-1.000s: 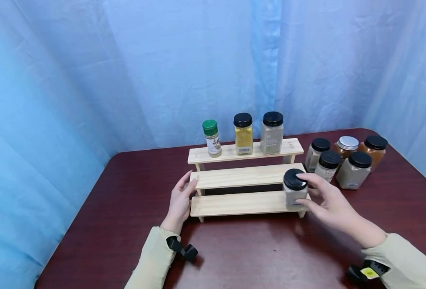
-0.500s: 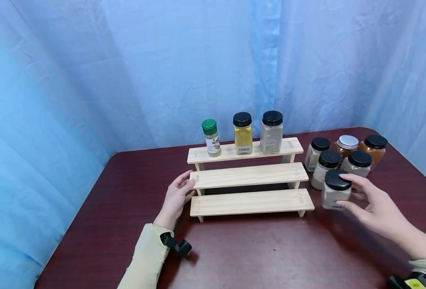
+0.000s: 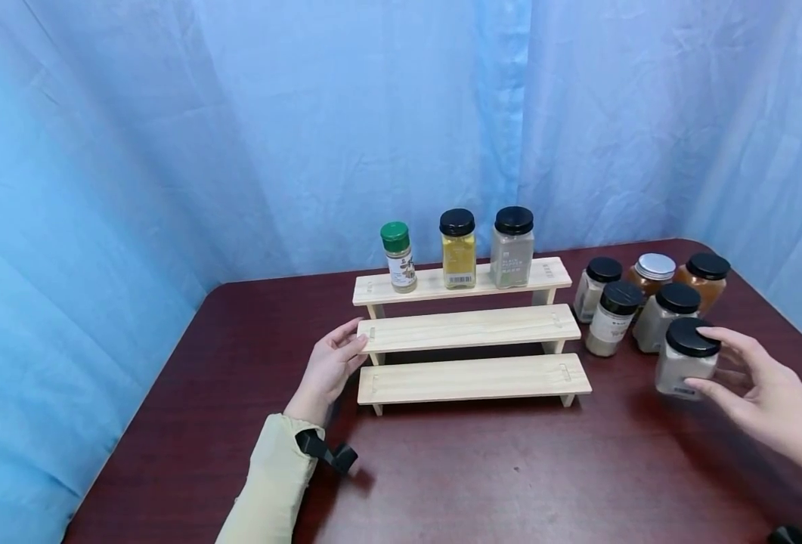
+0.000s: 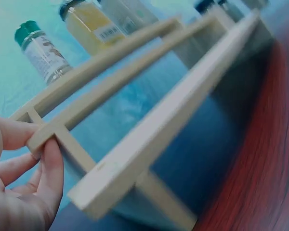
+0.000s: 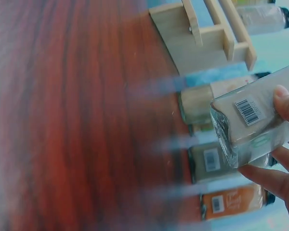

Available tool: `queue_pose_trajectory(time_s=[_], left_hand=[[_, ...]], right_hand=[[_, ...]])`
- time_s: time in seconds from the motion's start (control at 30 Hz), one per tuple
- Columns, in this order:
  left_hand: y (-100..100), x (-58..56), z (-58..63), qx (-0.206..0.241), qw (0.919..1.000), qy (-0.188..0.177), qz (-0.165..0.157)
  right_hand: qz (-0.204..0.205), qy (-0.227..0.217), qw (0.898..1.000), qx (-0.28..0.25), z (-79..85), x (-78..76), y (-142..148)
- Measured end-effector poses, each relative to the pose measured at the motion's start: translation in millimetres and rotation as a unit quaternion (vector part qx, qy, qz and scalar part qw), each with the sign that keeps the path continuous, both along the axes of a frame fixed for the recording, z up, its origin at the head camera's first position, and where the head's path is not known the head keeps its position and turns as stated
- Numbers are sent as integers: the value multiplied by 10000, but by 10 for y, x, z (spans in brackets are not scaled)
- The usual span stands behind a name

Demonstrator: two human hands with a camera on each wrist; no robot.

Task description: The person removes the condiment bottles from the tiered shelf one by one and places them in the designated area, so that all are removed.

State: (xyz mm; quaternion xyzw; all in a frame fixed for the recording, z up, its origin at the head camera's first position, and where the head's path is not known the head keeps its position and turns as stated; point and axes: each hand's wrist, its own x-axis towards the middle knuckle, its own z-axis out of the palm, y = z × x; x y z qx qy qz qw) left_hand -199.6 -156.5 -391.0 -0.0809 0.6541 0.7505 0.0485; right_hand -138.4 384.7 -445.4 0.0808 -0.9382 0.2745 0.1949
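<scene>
Holding black-lidded jar (image 3: 678,366) above tabletop (image 3: 475,468) in right grip (image 3: 768,389), near other jars (image 3: 608,329). Pinching left end of wooden middle shelf (image 3: 469,328) in left grip (image 3: 327,369).

I see creased, pale blue curtains (image 3: 346,113) hanging behind and on both sides of a dark reddish table (image 3: 482,468), its wood-grained top faintly glossy, its far corners rounded.

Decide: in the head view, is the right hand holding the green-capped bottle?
No, the right hand holds a black-lidded jar.
</scene>
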Motion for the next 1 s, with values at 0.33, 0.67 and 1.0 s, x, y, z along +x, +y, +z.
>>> queue_pose_trajectory(time_s=[0.33, 0.67, 1.0], left_hand=[[3, -16, 32, 193, 9998, 28, 102], [4, -20, 41, 135, 9997, 110, 195], [34, 17, 24, 55, 9998, 108, 176]], right_hand=[[-37, 296, 9996, 0, 44, -5, 90], [-100, 870, 9949, -508, -126, -284, 457], [-80, 958, 9903, -1008, 173, -231, 311]])
